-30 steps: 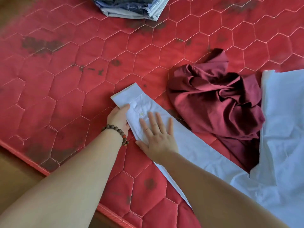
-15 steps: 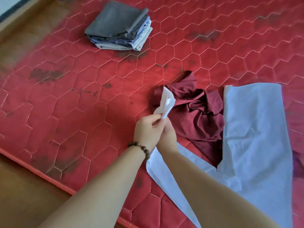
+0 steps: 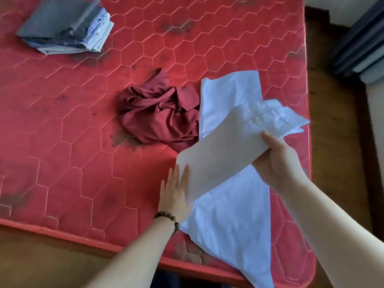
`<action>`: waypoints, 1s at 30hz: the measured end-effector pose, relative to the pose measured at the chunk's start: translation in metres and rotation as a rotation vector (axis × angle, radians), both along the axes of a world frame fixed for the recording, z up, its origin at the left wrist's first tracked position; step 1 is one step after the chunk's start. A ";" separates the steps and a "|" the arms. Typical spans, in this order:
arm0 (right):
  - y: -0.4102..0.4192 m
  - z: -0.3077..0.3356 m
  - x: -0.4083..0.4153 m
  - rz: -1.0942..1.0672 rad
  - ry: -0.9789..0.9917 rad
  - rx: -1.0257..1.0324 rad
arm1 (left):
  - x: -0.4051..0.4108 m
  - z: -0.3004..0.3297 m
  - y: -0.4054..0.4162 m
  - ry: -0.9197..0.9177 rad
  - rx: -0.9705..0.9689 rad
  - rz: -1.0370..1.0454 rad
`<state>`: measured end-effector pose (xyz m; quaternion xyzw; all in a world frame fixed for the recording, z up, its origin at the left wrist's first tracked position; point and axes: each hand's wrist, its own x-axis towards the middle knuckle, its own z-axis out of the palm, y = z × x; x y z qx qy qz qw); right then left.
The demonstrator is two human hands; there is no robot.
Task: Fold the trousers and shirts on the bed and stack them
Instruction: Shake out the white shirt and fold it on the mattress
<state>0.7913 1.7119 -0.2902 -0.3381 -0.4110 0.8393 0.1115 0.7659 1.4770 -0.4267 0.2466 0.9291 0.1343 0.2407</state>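
The white shirt [image 3: 232, 221] lies spread along the near right part of the red mattress [image 3: 83, 163], its lower end hanging over the near edge. The right hand [image 3: 278, 161] has its grip clamped on the shirt's sleeve [image 3: 239, 142], holding it lifted above the shirt body (cuff button facing up). The left hand [image 3: 175, 194] lies flat with fingers straight, pressing at the shirt's left edge. A crumpled maroon garment [image 3: 160, 113] sits just beside the shirt. A folded stack [image 3: 66, 28] rests at the far left corner.
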 end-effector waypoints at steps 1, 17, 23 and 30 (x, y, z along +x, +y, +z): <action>0.016 0.002 0.015 -0.029 0.000 0.014 | 0.010 -0.004 0.005 -0.014 -0.018 0.027; 0.138 -0.087 0.127 -0.245 -0.441 0.218 | 0.103 -0.053 0.066 0.112 -0.270 -0.428; 0.158 -0.094 0.129 -0.280 -0.464 0.199 | 0.101 -0.054 0.106 0.117 -0.186 -0.515; 0.142 -0.084 0.127 -0.140 -0.347 0.487 | 0.079 -0.031 0.185 -0.320 0.123 -0.265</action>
